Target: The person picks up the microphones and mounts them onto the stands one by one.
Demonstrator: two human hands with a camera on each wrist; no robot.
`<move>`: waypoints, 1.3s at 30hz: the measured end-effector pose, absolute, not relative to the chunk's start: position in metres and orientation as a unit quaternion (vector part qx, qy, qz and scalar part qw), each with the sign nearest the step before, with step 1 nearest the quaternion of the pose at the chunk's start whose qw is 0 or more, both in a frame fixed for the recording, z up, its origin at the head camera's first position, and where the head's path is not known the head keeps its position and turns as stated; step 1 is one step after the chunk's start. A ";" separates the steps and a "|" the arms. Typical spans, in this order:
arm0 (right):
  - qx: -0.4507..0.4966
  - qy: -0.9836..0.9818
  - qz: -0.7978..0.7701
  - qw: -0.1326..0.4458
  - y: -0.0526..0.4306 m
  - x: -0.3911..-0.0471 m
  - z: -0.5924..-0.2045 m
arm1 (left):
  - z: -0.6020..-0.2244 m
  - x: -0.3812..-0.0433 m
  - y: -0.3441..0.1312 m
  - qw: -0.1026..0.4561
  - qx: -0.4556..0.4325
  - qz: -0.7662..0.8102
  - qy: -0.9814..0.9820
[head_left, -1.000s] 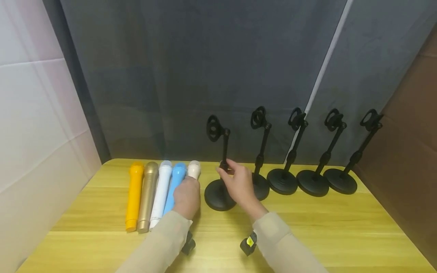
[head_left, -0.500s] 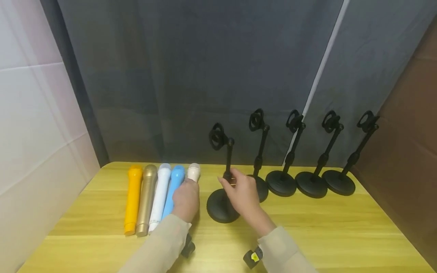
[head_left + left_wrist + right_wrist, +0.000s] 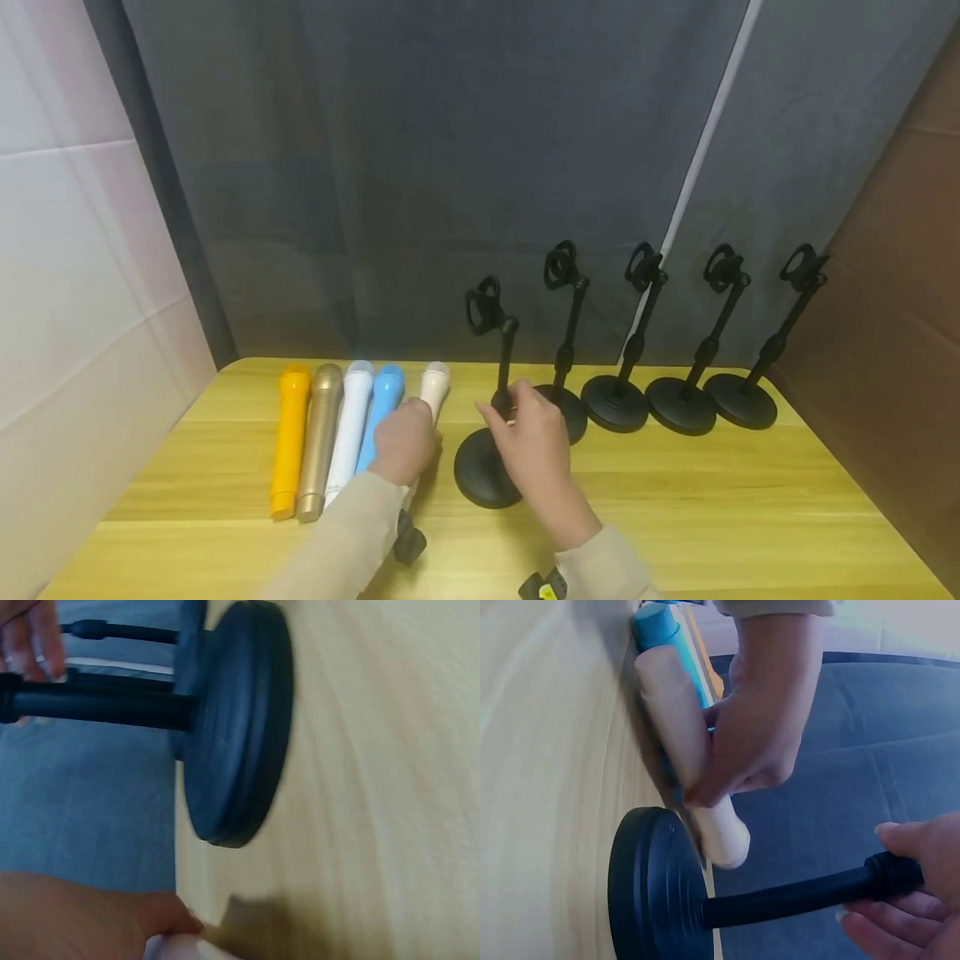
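My left hand [image 3: 407, 437] grips a cream microphone [image 3: 435, 383] around its handle. In the right wrist view this microphone [image 3: 676, 727] slants beside the blue one, with its shadow on the table along it. My right hand [image 3: 536, 446] holds a black microphone stand [image 3: 487, 471] by the collar on its pole, thumb on one side and fingers on the other. The stand is upright, its round base low over the tabletop and its empty clip [image 3: 483, 307] at the top. In the left wrist view the stand's base [image 3: 236, 727] is close to my left hand [image 3: 82, 911].
Yellow [image 3: 290, 442], gold [image 3: 318, 446], white [image 3: 350, 433] and blue [image 3: 381, 408] microphones lie side by side left of my left hand. Several more black stands [image 3: 617, 404] are lined up to the right along the table's back edge, before a grey curtain [image 3: 420, 167].
My right hand has drawn the stand toward me, away from the back edge, and its clip has turned slightly. The cream microphone has swung a little right, apart from the blue one.
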State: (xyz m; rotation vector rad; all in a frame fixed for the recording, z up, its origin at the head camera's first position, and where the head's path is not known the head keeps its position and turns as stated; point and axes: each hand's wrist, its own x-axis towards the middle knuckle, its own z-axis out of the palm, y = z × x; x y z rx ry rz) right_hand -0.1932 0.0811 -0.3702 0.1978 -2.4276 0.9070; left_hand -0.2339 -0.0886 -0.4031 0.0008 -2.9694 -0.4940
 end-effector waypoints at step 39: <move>0.166 -0.826 0.528 0.108 0.099 -0.196 -0.375 | -0.347 -0.224 -0.088 0.095 -0.076 -0.550 -0.826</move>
